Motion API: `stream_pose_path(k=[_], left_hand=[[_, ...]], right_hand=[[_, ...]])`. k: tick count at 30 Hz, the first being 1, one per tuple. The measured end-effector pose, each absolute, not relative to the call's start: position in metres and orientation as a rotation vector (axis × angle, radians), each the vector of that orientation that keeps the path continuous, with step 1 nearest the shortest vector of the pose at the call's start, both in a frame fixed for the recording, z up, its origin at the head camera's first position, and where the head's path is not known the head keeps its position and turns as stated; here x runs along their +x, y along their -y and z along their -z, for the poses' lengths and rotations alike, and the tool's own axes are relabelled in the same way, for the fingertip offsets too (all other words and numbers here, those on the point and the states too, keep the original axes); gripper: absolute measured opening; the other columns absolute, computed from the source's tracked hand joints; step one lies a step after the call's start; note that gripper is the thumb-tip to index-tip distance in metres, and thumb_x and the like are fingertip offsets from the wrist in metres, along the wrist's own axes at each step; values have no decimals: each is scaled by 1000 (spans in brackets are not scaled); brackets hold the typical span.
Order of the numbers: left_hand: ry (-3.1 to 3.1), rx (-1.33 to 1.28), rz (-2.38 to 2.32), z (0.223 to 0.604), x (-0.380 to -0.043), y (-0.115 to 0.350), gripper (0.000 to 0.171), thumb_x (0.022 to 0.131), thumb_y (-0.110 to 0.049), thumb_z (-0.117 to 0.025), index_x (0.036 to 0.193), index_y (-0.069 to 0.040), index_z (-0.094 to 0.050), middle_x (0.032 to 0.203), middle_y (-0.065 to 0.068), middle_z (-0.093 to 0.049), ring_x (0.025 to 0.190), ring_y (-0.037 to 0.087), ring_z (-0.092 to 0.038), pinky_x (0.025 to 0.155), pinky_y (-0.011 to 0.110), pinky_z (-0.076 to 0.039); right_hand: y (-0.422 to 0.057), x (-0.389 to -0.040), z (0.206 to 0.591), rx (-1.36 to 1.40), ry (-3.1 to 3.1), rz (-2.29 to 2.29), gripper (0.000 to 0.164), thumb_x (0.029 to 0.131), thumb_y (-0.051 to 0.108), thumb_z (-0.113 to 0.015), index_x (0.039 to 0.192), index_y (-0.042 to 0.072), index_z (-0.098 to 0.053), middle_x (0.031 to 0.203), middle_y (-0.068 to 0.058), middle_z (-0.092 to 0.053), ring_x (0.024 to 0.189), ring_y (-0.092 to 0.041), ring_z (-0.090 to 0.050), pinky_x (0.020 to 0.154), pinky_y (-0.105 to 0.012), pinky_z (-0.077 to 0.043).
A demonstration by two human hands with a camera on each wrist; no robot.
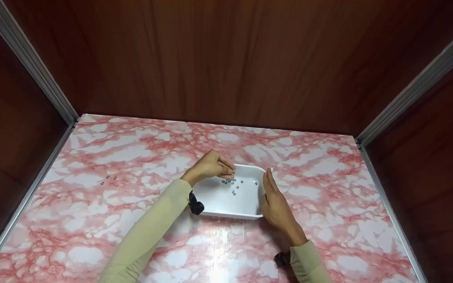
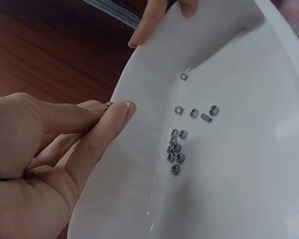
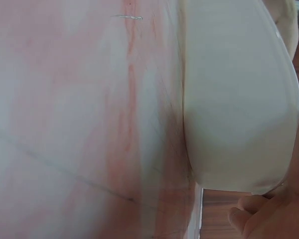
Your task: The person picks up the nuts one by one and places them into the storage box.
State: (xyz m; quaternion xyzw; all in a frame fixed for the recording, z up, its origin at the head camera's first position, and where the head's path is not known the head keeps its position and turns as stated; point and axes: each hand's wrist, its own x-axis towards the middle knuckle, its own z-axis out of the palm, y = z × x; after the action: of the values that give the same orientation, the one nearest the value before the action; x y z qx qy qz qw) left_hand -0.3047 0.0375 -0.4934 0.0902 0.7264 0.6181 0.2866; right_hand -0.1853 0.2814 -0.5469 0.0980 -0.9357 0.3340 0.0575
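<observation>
A white tray stands on the table with several small metal nuts scattered and clustered on its floor. Over the tray's back left side, my left hand is bent at the wrist. Between its thumb and fingertips it pinches a nut, mostly hidden by the fingers. My right hand grips the tray's right end, its fingers at the outer side and the rim. Part of that grip shows in the right wrist view, where fingers bend at the tray's corner.
Three more nuts lie on the red and white marbled table, far to the left of the tray. Dark wood panels with grey metal edge strips enclose the back and both sides.
</observation>
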Motion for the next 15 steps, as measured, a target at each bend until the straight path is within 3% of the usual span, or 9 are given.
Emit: stream_pose_path(k=[8,15], left_hand=[[-1979,274,-1634,499,-304,-45,23,95,6,-67,116,12,-74,115,30,-76,102,34,-79,91,36,-65],[-2042,276,-1610,500,-303,-43,21,94,4,-70,114,10,-76,111,24,-78,102,34,-79,94,40,-64]], right_hand=[[-281,-185,546,287,2849,-1009,62,106,1,-44,163,-4,-21,178,-15,-10,160,-34,-26,124,-52,-39],[-280,-184,546,288,2842,-1025,62,106,1,-44,163,-4,-21,178,-14,-9,160,-35,-27,121,-52,-42]])
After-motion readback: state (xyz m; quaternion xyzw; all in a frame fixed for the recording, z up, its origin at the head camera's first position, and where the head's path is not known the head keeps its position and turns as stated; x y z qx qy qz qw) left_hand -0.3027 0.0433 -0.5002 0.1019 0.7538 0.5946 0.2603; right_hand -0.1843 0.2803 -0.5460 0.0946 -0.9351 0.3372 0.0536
